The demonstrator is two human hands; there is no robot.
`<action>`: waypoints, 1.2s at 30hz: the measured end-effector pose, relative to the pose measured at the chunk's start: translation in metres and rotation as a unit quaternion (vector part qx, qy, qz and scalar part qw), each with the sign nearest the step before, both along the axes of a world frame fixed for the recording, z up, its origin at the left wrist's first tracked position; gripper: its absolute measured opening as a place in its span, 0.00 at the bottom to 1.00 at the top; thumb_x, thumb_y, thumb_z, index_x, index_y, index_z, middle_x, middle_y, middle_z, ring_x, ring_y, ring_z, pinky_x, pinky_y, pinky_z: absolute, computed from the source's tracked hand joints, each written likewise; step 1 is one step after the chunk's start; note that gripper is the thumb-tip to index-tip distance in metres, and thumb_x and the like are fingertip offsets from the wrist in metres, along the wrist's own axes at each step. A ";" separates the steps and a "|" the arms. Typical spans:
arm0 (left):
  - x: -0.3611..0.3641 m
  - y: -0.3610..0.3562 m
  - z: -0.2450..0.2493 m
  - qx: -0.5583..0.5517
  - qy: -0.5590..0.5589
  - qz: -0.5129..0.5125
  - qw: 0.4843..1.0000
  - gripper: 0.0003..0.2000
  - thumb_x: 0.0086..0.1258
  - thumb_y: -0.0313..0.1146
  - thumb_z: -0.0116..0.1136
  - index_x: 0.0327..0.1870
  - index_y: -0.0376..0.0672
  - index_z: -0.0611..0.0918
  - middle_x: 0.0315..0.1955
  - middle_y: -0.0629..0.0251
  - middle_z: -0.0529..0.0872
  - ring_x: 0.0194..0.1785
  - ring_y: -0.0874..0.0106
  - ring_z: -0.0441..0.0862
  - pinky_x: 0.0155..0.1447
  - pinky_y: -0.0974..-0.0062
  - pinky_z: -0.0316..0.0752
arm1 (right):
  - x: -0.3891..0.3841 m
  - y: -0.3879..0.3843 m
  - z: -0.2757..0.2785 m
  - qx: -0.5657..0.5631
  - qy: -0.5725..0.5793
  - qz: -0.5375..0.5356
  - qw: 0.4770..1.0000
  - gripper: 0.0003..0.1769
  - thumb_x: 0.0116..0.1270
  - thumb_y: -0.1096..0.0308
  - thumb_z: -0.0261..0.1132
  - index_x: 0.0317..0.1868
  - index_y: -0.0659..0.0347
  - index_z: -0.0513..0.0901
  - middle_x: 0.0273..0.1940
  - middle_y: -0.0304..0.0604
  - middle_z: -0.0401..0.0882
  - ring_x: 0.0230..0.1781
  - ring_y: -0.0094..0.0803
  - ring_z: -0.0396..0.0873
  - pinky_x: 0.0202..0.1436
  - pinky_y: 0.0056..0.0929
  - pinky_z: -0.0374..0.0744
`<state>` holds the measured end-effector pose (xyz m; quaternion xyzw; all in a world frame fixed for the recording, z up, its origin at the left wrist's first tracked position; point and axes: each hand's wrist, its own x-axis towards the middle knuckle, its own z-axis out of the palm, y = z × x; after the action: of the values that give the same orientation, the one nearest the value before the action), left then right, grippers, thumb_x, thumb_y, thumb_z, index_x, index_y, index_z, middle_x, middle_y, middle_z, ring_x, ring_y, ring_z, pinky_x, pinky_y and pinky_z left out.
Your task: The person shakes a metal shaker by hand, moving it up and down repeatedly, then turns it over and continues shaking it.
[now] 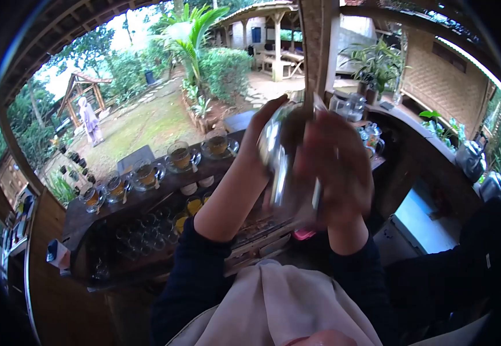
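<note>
Both my hands are raised in front of my chest around a shiny, see-through glass jar [279, 173], blurred by motion, with something dark showing near its top. My left hand [266, 124] is closed along the jar's left side, its fingers mostly behind it. Across the right side wraps my right hand [340, 164], curled and smeared by movement. What the jar contains is too blurred to tell.
Glass cups of brown drink on saucers [146, 173] line the wooden counter [103, 216]. Clear glasses [143, 230] and yellow-filled glasses [194, 205] sit on a lower shelf. Metal kettles [471, 158] stand right. A person [90, 121] is outside.
</note>
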<state>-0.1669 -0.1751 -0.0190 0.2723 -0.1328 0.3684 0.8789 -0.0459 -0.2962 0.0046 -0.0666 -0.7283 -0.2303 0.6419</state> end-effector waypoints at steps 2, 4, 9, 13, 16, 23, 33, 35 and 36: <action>-0.011 -0.032 0.000 0.051 -0.009 0.048 0.997 0.21 0.72 0.45 0.44 0.56 0.39 0.73 0.48 0.52 0.80 0.53 0.60 0.79 0.55 0.64 0.76 | -0.016 -0.007 -0.018 -0.008 -0.056 0.029 0.998 0.14 0.54 0.66 0.68 0.43 0.49 0.84 0.44 0.40 0.80 0.48 0.33 0.79 0.55 0.33 0.73; -0.017 -0.047 -0.001 0.135 -0.062 0.178 0.973 0.21 0.71 0.46 0.44 0.55 0.37 0.74 0.46 0.52 0.81 0.50 0.61 0.80 0.55 0.64 0.76 | -0.089 0.049 -0.060 0.212 0.176 0.286 0.918 0.14 0.53 0.65 0.66 0.42 0.44 0.84 0.38 0.34 0.81 0.49 0.36 0.78 0.56 0.35 0.71; -0.053 0.038 -0.059 0.103 -0.048 0.201 0.973 0.23 0.72 0.50 0.38 0.54 0.39 0.74 0.50 0.52 0.78 0.52 0.59 0.78 0.56 0.63 0.75 | -0.057 0.080 -0.029 -0.040 0.046 0.147 0.987 0.25 0.46 0.62 0.73 0.48 0.54 0.81 0.47 0.44 0.78 0.49 0.40 0.78 0.52 0.34 0.75; -0.085 0.002 -0.070 0.017 -0.072 0.243 0.967 0.21 0.73 0.46 0.38 0.54 0.41 0.74 0.48 0.53 0.79 0.52 0.59 0.78 0.56 0.62 0.76 | -0.080 0.059 -0.032 -0.144 -0.010 0.196 0.970 0.23 0.44 0.65 0.73 0.44 0.57 0.82 0.50 0.45 0.77 0.50 0.40 0.78 0.54 0.35 0.74; -0.102 -0.063 -0.059 0.043 0.046 0.346 0.936 0.22 0.72 0.47 0.44 0.60 0.42 0.70 0.54 0.49 0.75 0.55 0.57 0.76 0.56 0.61 0.76 | -0.088 0.008 -0.052 0.105 -0.096 0.254 0.957 0.17 0.47 0.68 0.72 0.41 0.51 0.82 0.47 0.33 0.79 0.51 0.33 0.77 0.56 0.34 0.71; -0.207 -0.045 -0.118 0.007 -0.090 0.231 0.969 0.27 0.71 0.54 0.40 0.60 0.41 0.69 0.56 0.50 0.73 0.55 0.60 0.76 0.56 0.63 0.75 | -0.176 0.066 -0.068 -0.010 -0.090 0.351 0.932 0.18 0.48 0.58 0.71 0.38 0.56 0.82 0.42 0.40 0.80 0.48 0.38 0.78 0.51 0.41 0.73; -0.177 -0.141 -0.074 0.348 -0.102 0.530 0.766 0.37 0.66 0.58 0.48 0.70 0.45 0.55 0.63 0.38 0.62 0.63 0.43 0.65 0.49 0.58 0.81 | -0.169 0.015 -0.081 0.248 -0.027 0.532 0.809 0.12 0.59 0.65 0.62 0.44 0.44 0.82 0.48 0.30 0.80 0.47 0.19 0.79 0.54 0.43 0.72; -0.185 -0.148 -0.074 0.264 -0.079 0.552 0.787 0.37 0.67 0.58 0.48 0.70 0.43 0.56 0.62 0.38 0.63 0.62 0.44 0.67 0.48 0.58 0.81 | -0.176 0.021 -0.081 0.160 -0.059 0.542 0.823 0.14 0.56 0.63 0.63 0.45 0.45 0.81 0.48 0.33 0.80 0.49 0.26 0.78 0.54 0.42 0.72; -0.189 -0.151 -0.074 0.178 -0.062 0.563 0.805 0.37 0.67 0.58 0.48 0.69 0.40 0.57 0.61 0.39 0.64 0.61 0.45 0.68 0.48 0.59 0.82 | -0.181 0.024 -0.080 0.071 -0.096 0.540 0.833 0.16 0.54 0.62 0.65 0.46 0.46 0.81 0.49 0.36 0.79 0.50 0.32 0.77 0.55 0.41 0.71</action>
<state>-0.3559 -0.3257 -0.0934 0.4274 -0.0732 0.7843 0.4437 -0.2274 -0.2723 -0.0756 0.4056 -0.6880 0.0968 0.5939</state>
